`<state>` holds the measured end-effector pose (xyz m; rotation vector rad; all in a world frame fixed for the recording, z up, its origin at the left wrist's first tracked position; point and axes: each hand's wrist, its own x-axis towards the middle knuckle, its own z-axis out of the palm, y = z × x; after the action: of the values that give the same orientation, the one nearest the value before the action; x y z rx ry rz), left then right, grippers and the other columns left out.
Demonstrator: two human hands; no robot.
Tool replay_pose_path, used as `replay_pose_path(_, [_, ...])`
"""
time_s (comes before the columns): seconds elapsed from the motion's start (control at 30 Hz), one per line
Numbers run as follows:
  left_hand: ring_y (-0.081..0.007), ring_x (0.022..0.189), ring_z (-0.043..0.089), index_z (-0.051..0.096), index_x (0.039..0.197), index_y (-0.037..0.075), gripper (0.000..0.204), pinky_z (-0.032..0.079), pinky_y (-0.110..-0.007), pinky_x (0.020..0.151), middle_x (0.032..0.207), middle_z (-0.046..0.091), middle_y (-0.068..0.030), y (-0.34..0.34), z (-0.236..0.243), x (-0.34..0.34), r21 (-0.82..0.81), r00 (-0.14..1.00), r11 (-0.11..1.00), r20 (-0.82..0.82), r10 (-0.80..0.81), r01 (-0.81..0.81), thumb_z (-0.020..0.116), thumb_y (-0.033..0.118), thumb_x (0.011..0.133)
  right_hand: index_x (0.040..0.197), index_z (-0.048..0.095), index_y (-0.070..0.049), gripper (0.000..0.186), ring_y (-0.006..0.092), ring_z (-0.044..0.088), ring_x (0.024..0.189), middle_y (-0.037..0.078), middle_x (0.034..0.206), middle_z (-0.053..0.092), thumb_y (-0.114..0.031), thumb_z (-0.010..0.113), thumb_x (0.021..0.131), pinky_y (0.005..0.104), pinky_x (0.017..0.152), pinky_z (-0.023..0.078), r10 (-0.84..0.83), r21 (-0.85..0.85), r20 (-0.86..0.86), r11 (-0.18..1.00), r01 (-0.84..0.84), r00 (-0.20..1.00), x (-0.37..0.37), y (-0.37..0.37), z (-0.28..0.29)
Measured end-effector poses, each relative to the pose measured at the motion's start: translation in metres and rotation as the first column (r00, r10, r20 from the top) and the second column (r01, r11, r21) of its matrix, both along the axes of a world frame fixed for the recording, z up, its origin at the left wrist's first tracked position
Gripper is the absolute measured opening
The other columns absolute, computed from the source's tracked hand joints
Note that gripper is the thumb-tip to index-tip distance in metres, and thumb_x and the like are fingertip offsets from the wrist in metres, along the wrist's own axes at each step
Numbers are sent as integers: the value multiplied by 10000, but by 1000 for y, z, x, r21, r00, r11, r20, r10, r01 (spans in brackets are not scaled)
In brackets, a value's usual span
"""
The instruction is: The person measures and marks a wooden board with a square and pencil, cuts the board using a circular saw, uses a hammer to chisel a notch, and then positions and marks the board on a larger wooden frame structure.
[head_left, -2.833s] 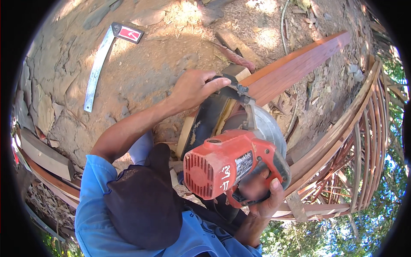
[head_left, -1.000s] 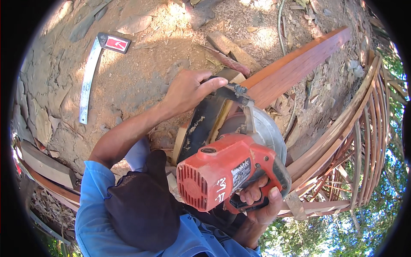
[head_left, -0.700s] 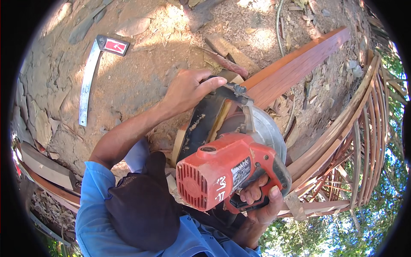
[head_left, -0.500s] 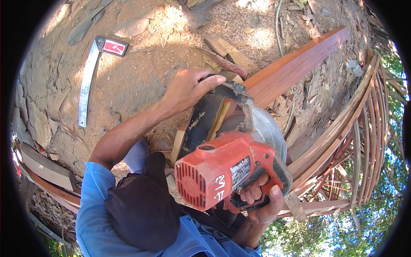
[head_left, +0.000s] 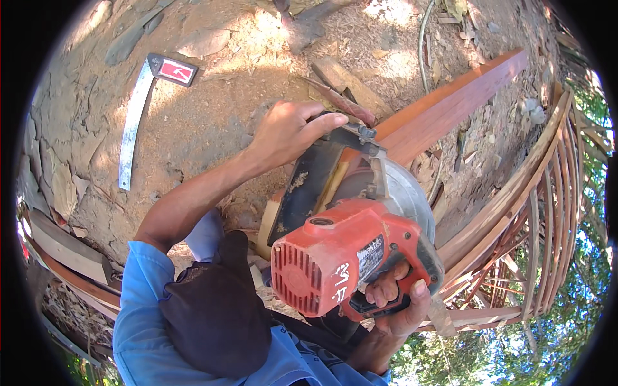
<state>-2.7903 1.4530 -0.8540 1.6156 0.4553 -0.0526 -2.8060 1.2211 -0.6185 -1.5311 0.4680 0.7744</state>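
A red circular saw (head_left: 335, 248) with a black base plate (head_left: 310, 167) and grey blade guard rests on a long reddish-brown wooden board (head_left: 444, 106). My right hand (head_left: 400, 299) is closed round the saw's rear handle, fingers at the trigger. With my left hand (head_left: 286, 134) I grip the front edge of the base plate, thumb lying over it near the front knob. A pale piece of wood (head_left: 270, 222) shows under the plate's left side. The saw body hides where the blade meets the board.
A try square (head_left: 135, 119) with a metal blade lies on the dirt at the left. Wood offcuts (head_left: 351, 83) and sawdust lie beyond the saw. Bent wooden strips (head_left: 515, 206) are stacked at the right. Timber beams (head_left: 67, 248) lie at the lower left.
The saw has shifted slightly to the right, both hands keeping their hold on it. The whole view has also moved a little.
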Motion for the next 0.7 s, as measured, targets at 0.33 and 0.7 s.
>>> replay_pose_path(0.33, [-192,604,570,728,905,-13,489,465,-381,596,665,604,-125,6,2,9,-88,1000,996,-6,6,-6,619,457,986,1059,519,-62,421,136,528,558,16,682,500,-466,606,976,328,576,491,-13,77,-5,997,13,1000,8,0,-3])
replay_pose_path(0.7, [-153,607,551,735,902,-1,477,452,-361,582,669,604,-105,12,7,18,-100,998,995,-65,-20,14,597,443,1003,1051,520,-62,418,127,521,550,8,679,491,-473,574,996,305,552,487,5,90,37,996,-9,999,18,8,-6])
